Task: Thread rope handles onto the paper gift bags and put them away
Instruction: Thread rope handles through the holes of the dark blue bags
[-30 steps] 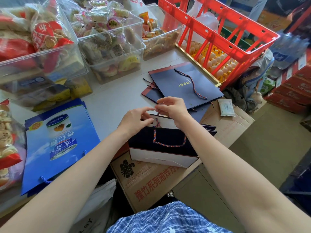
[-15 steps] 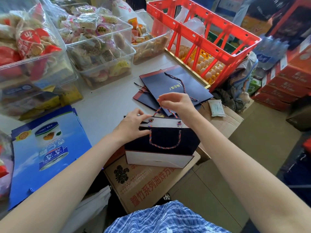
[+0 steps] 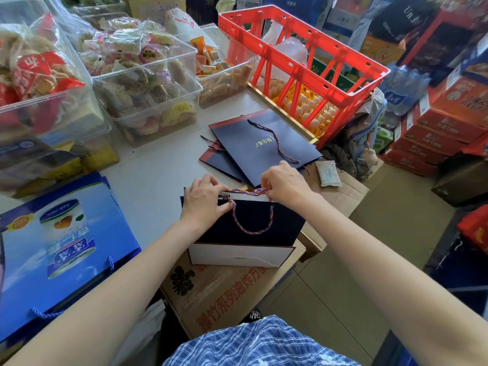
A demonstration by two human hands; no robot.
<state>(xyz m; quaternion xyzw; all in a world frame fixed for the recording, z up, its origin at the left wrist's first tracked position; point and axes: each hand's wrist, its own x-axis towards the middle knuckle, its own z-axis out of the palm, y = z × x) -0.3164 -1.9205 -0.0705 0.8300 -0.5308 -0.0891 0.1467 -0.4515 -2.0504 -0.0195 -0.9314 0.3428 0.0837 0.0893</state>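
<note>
A: Gift bag (image 3: 253, 223), navy, standing at the near edge of the table (image 3: 148, 180), its base resting on a cardboard box (image 3: 227, 291). What do the hands hold?

B: The left hand (image 3: 203, 204) pinches the bag's top rim at the left hole, fingers curled round the rope there. The right hand (image 3: 284, 184) grips the second rope handle (image 3: 248, 192), which runs along the rim between both hands.

A: And the first handle?

B: A threaded rope loop (image 3: 252, 228) hangs down the near face of the bag.

A: Finished stock?

B: Flat navy bags (image 3: 261, 149) lie stacked near the table's right edge, beside the red crate (image 3: 303, 64). Blue printed bags (image 3: 60, 249) lie at the near left corner
</note>
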